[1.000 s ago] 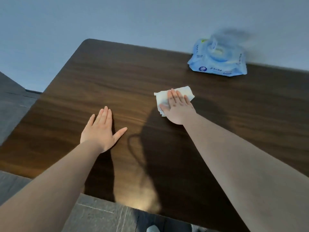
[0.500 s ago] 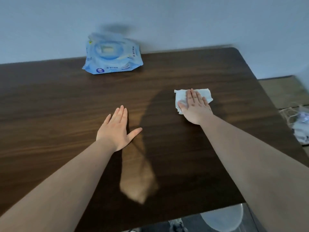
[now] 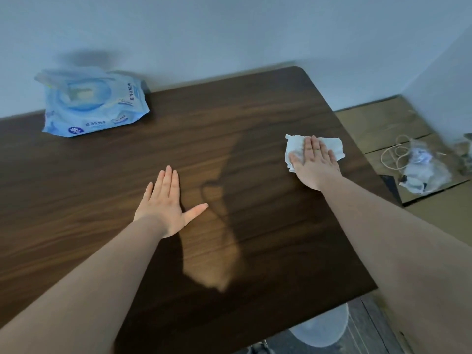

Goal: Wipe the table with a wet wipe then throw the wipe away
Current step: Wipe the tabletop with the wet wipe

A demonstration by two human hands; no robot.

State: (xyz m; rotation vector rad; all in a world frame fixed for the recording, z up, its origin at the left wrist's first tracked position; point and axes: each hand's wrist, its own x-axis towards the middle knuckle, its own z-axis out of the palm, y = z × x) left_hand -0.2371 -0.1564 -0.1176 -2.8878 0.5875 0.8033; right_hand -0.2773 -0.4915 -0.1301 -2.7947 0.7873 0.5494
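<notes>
A white wet wipe [image 3: 332, 146] lies flat on the dark wooden table [image 3: 229, 129], near its right edge. My right hand [image 3: 314, 164] presses down on the wipe with flat fingers, covering its middle. My left hand [image 3: 167, 203] rests palm down on the bare table at the centre, fingers together and thumb spread, holding nothing.
A blue pack of wet wipes [image 3: 93, 103] sits at the table's far left against the wall. Right of the table, on a brown floor, lies a clear bag of rubbish with a cord [image 3: 419, 164]. A pale round object [image 3: 324, 328] shows below the table's near edge.
My right hand has slid the wipe to the right across the table, toward the right edge. The view has swung right. My left hand has stayed flat on the table.
</notes>
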